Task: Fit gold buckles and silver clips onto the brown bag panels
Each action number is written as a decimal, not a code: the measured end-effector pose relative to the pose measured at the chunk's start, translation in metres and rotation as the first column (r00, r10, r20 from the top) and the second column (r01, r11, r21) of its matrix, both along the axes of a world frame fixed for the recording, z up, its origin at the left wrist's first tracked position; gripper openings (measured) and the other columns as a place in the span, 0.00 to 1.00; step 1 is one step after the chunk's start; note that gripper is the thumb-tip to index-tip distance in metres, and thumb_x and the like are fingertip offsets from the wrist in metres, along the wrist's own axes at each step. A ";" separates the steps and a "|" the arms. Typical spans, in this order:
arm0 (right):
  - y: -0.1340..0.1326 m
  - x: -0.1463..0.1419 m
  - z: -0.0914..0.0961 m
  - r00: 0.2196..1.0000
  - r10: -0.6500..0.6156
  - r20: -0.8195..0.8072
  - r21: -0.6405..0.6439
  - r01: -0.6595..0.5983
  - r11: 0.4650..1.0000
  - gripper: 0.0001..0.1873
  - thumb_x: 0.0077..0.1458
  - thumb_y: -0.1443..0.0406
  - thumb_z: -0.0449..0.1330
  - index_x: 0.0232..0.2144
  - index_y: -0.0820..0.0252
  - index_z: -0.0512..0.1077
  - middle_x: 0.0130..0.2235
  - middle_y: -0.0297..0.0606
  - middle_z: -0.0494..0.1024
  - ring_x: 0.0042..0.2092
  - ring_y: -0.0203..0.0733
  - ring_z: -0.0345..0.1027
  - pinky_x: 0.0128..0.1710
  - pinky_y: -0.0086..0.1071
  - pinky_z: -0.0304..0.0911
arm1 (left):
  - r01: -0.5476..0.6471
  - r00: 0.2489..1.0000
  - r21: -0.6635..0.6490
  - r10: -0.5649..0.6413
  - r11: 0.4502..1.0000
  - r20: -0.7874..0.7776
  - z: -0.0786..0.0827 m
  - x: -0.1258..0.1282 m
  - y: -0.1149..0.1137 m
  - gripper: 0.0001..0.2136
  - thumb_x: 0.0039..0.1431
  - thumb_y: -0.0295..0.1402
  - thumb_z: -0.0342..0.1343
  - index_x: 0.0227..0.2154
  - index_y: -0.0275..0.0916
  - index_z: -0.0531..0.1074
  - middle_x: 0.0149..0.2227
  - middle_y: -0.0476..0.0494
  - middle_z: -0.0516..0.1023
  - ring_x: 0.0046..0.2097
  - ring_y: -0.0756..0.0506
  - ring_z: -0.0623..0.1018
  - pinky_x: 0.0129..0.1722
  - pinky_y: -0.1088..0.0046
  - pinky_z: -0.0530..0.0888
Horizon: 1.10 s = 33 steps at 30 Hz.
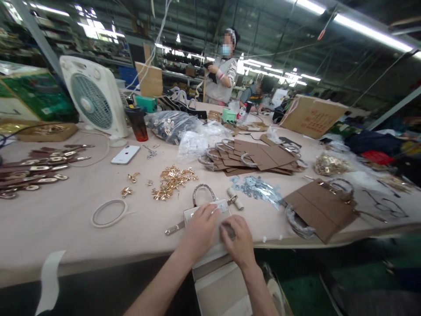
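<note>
A handbag panel (189, 215) in pale grey lies at the table's near edge, its lower part hanging over the edge. It has a wrapped handle (203, 188) at the top and a buckled strap (175, 228) sticking out on the left. My left hand (202, 226) rests on the panel, its fingers stretched out beside a small metallic plate (222, 207). On the panel's right side is my right hand (239, 241), with its fingers curled. Something dark shows at those fingers, but I cannot make out what it is. A small roll (235, 199) lies behind the panel.
Gold hardware (173, 182), blue-grey metal pieces (258, 188) and a tape ring (109, 213) surround the work. Brown bag panels (255, 153) are stacked behind; another brown bag (320, 206) lies right. A phone (125, 155), tumbler (137, 123) and fan (94, 98) stand left. A person (222, 74) stands beyond.
</note>
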State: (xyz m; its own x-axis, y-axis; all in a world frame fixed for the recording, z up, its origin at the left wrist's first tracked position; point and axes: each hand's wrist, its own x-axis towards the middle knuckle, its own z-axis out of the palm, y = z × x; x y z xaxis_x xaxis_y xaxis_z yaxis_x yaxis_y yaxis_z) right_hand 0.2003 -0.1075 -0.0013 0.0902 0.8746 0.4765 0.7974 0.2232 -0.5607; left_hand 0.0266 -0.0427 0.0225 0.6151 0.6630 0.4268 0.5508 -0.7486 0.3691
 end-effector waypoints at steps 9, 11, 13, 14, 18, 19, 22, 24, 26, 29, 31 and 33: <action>-0.002 0.003 -0.001 0.996 -0.043 -0.085 0.007 0.043 0.999 0.07 0.64 0.69 0.57 0.39 0.54 0.75 0.40 0.40 0.76 0.46 0.47 0.69 0.47 0.40 0.66 | -0.071 0.991 0.077 0.079 0.995 -0.112 -0.014 0.030 0.006 0.18 0.67 0.29 0.53 0.58 0.38 0.72 0.63 0.39 0.74 0.62 0.35 0.70 0.61 0.51 0.71; -0.002 0.006 0.000 0.990 -0.020 -0.138 -0.017 0.017 1.000 0.07 0.64 0.68 0.58 0.39 0.54 0.76 0.40 0.40 0.77 0.46 0.47 0.70 0.48 0.39 0.67 | -0.077 0.991 0.090 0.086 0.993 -0.103 -0.016 0.030 0.006 0.18 0.67 0.29 0.54 0.58 0.39 0.73 0.63 0.40 0.74 0.62 0.36 0.70 0.61 0.52 0.70; 0.000 0.013 0.001 0.970 0.006 -0.242 -0.037 -0.015 0.999 0.07 0.64 0.66 0.59 0.41 0.55 0.77 0.42 0.41 0.78 0.46 0.46 0.72 0.49 0.39 0.68 | -0.076 0.992 0.095 0.085 0.993 -0.093 -0.016 0.029 0.007 0.18 0.65 0.29 0.55 0.58 0.39 0.73 0.62 0.40 0.75 0.61 0.36 0.71 0.60 0.53 0.71; 0.002 0.020 0.001 0.949 0.002 -0.314 -0.045 -0.017 0.999 0.08 0.65 0.64 0.59 0.43 0.55 0.77 0.43 0.41 0.79 0.46 0.45 0.73 0.49 0.38 0.69 | -0.075 0.993 0.095 0.084 0.993 -0.088 -0.017 0.029 0.008 0.19 0.65 0.29 0.55 0.57 0.40 0.74 0.62 0.41 0.76 0.61 0.36 0.71 0.60 0.53 0.71; 0.018 0.059 0.004 0.806 -0.185 -0.562 -0.064 0.181 0.981 0.16 0.64 0.56 0.60 0.48 0.58 0.77 0.44 0.43 0.81 0.45 0.46 0.76 0.47 0.37 0.71 | -0.079 0.993 0.106 0.088 0.991 -0.079 -0.021 0.029 0.012 0.19 0.65 0.29 0.55 0.58 0.39 0.74 0.61 0.42 0.77 0.60 0.36 0.72 0.59 0.53 0.72; 0.023 0.070 0.005 0.773 -0.237 -0.589 -0.072 0.242 0.968 0.17 0.64 0.55 0.60 0.47 0.59 0.77 0.44 0.43 0.82 0.45 0.47 0.76 0.47 0.38 0.71 | -0.081 0.993 0.108 0.090 0.991 -0.077 -0.022 0.029 0.012 0.19 0.65 0.29 0.55 0.58 0.39 0.74 0.61 0.42 0.77 0.60 0.36 0.71 0.60 0.53 0.71; 0.042 0.095 0.009 0.763 -0.297 -0.574 -0.119 0.281 0.952 0.19 0.62 0.53 0.60 0.46 0.60 0.78 0.43 0.44 0.82 0.44 0.48 0.77 0.46 0.40 0.71 | -0.087 0.993 0.104 0.094 0.991 -0.066 -0.024 0.029 0.013 0.19 0.65 0.29 0.55 0.58 0.41 0.74 0.62 0.42 0.76 0.61 0.36 0.71 0.60 0.53 0.71; 0.054 0.101 0.010 0.833 -0.248 -0.495 -0.177 0.183 0.967 0.20 0.60 0.54 0.61 0.49 0.59 0.78 0.45 0.45 0.82 0.45 0.49 0.77 0.46 0.40 0.72 | -0.088 0.994 0.096 0.094 0.992 -0.062 -0.023 0.029 0.012 0.19 0.65 0.30 0.55 0.58 0.42 0.74 0.61 0.43 0.76 0.60 0.37 0.71 0.60 0.53 0.71; 0.064 0.100 0.010 0.920 -0.131 -0.370 -0.221 0.050 0.974 0.24 0.57 0.57 0.65 0.54 0.57 0.76 0.50 0.45 0.81 0.50 0.50 0.76 0.51 0.43 0.71 | -0.083 0.994 0.089 0.089 0.993 -0.064 -0.022 0.028 0.012 0.19 0.66 0.30 0.54 0.58 0.42 0.73 0.62 0.43 0.76 0.60 0.37 0.71 0.60 0.53 0.71; 0.077 0.094 0.008 0.984 0.015 -0.175 -0.245 -0.059 0.968 0.31 0.52 0.63 0.67 0.59 0.55 0.73 0.57 0.45 0.77 0.59 0.52 0.70 0.63 0.47 0.63 | -0.079 0.994 0.078 0.085 0.994 -0.070 -0.020 0.028 0.010 0.19 0.67 0.30 0.53 0.59 0.42 0.72 0.62 0.43 0.75 0.61 0.37 0.70 0.60 0.53 0.71; 0.084 0.096 0.005 0.993 0.013 -0.117 -0.266 -0.044 0.963 0.31 0.52 0.66 0.64 0.59 0.57 0.73 0.58 0.47 0.76 0.61 0.52 0.68 0.66 0.47 0.59 | -0.080 0.993 0.064 0.085 0.995 -0.076 -0.018 0.027 0.009 0.19 0.67 0.31 0.53 0.59 0.43 0.72 0.62 0.43 0.75 0.61 0.38 0.69 0.61 0.53 0.70; 0.088 0.103 0.001 0.991 -0.027 -0.128 -0.298 -0.013 0.954 0.28 0.52 0.67 0.62 0.57 0.58 0.75 0.57 0.48 0.78 0.59 0.53 0.69 0.65 0.48 0.59 | -0.085 0.992 0.047 0.089 0.995 -0.086 -0.016 0.027 0.007 0.18 0.67 0.32 0.54 0.59 0.42 0.71 0.63 0.43 0.74 0.62 0.38 0.69 0.62 0.53 0.69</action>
State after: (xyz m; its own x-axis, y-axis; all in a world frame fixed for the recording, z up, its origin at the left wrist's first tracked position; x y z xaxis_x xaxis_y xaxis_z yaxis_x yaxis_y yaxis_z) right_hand 0.3031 -0.0197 -0.0005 0.1400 0.9740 0.1783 0.7150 0.0252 -0.6986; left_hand 0.0535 -0.0354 0.0062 0.5924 0.6978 0.4026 0.6433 -0.7106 0.2849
